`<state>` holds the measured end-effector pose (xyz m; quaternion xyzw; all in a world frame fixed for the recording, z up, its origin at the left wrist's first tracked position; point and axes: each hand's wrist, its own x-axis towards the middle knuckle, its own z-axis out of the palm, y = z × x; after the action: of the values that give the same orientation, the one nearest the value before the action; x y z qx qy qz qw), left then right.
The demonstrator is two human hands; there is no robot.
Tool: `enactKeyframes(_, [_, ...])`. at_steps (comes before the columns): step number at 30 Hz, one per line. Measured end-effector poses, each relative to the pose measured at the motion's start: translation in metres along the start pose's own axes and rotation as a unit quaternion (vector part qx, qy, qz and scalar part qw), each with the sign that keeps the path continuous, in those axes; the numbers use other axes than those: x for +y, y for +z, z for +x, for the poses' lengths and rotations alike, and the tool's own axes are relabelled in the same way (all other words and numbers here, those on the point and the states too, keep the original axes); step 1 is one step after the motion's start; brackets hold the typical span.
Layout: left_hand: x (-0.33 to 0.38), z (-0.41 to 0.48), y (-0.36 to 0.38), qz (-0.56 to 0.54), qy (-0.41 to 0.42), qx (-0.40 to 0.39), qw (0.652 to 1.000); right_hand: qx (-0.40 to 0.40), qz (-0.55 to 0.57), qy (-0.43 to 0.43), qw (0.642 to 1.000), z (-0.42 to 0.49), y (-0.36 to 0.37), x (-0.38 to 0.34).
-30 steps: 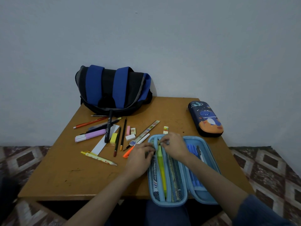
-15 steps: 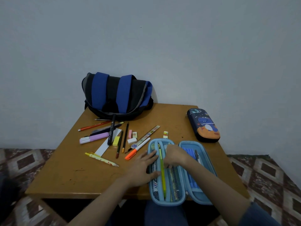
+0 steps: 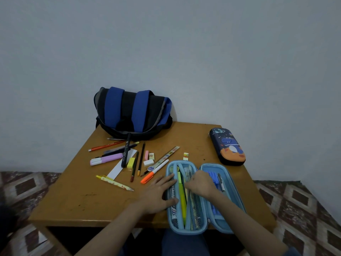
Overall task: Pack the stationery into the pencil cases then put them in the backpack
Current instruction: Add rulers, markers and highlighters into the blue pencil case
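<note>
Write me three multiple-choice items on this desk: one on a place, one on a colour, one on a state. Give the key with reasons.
1. Where on the table does the dark dinosaur pencil case lie?
A. by the far right edge
B. at the near left corner
C. in the middle

2. What colour is the cap of the white marker?
A. green
B. orange
C. black

3. In what state is the light blue pencil case?
A. zipped shut
B. unzipped and lying open
C. standing on end

Key:
1 A: it sits alone at the right edge, towards the wall.
2 B: the marker's near end is bright orange.
3 B: both halves are spread flat with their insides facing up.
</note>
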<state>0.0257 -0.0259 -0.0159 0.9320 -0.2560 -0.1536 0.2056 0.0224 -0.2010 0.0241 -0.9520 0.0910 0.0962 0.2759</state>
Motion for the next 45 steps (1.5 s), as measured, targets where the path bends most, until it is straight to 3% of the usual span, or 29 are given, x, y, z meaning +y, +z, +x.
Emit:
enactKeyframes(3, [0.002, 0.002, 0.002, 0.015, -0.003, 0.01, 1.0, 0.001, 0.08, -0.013, 0.997, -0.003, -0.003, 0.004])
enactKeyframes(6, [0.005, 0.004, 0.007, 0.02, -0.003, 0.034, 0.999, 0.006, 0.072, -0.038, 0.997, -0.007, 0.006, -0.003])
enactKeyframes(12, [0.0, -0.006, 0.015, -0.075, 0.018, 0.133, 0.988, -0.043, 0.105, -0.008, 0.994, -0.008, 0.008, -0.006])
enactKeyframes(17, [-0.001, -0.006, 0.017, -0.069, 0.026, 0.125, 0.989, -0.015, 0.136, -0.004, 0.991, 0.004, -0.001, -0.009])
enactKeyframes(23, [-0.002, -0.005, 0.026, -0.049, 0.036, 0.141, 0.988, 0.098, 0.043, -0.03, 0.994, 0.037, 0.0, -0.024])
enactKeyframes(29, [-0.003, -0.004, 0.025, -0.055, 0.034, 0.149, 0.987, 0.106, -0.022, 0.004, 0.994, 0.06, 0.009, -0.033])
enactKeyframes(45, [-0.004, -0.003, 0.027, -0.049, 0.036, 0.162, 0.985, 0.087, -0.052, 0.031, 0.994, 0.06, 0.003, -0.047])
